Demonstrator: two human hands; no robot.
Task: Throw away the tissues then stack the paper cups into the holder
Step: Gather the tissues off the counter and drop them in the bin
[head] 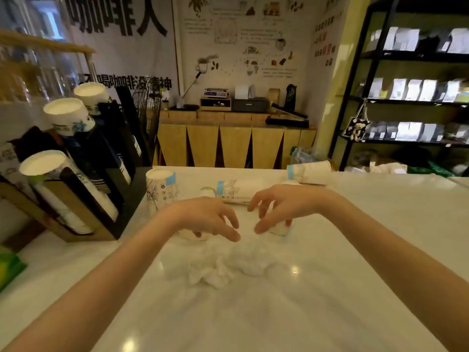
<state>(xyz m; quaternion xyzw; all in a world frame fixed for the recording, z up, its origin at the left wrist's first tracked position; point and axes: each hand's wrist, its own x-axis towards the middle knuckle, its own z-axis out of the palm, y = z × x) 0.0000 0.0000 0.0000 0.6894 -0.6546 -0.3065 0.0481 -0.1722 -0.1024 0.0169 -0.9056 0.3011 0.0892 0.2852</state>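
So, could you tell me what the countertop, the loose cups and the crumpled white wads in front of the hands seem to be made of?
Countertop: glossy pale stone or a stone-look surface, judging by faint veining and bright light reflections.
Loose cups: matte white paper with printed drawings and a blue patch; thin rolled rims suggest paper.
Crumpled wads: soft, matte tissue paper, wrinkled and fluffy at the edges.

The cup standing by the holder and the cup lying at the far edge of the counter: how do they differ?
The cup by the holder stands upside down with its white base up; the far cup lies on its side. The first is close to the holder and the left hand; the second is beyond the right hand. Both are white paper with a blue patch.
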